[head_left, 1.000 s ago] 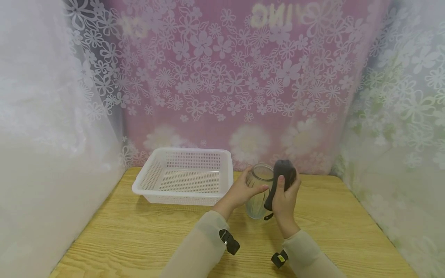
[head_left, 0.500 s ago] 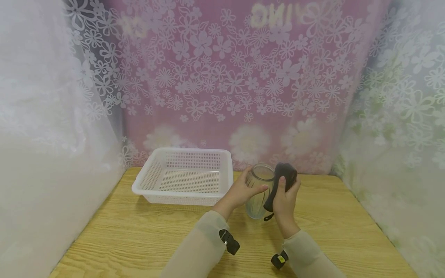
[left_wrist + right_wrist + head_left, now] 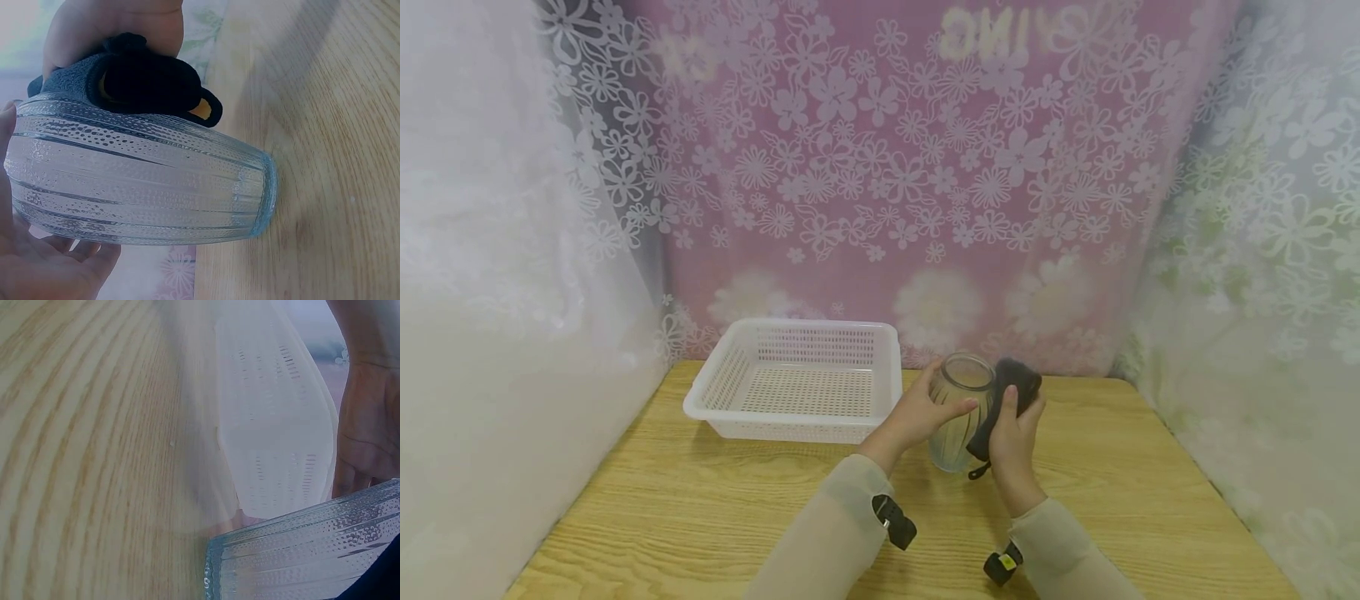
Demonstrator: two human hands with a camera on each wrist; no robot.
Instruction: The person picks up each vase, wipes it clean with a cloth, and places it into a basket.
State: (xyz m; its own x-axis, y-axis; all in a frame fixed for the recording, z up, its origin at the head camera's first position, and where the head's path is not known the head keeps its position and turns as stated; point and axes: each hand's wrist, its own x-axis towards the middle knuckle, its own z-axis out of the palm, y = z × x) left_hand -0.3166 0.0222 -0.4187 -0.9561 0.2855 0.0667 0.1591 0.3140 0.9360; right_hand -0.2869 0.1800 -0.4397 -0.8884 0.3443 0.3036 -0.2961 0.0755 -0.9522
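Note:
A clear ribbed glass vase with a round open mouth stands tilted over the table, its base close to the wood. My left hand grips it from the left, thumb across the near side. In my right hand is a dark fuzzy cloth with a small loop at its lower end, pressed to the vase's right side. The left wrist view shows the bunched cloth lying along the textured glass. Only the vase's lower part and a dark corner of cloth appear in the right wrist view.
A white perforated plastic basket sits left of the vase, near the table's back edge. Flowered curtains enclose the wooden table at the back and both sides. Each forearm wears a black strapped device.
The right hand has slid the cloth slightly down along the vase's right side, and the cloth's top has tipped to the right. The left hand and the vase have stayed nearly still.

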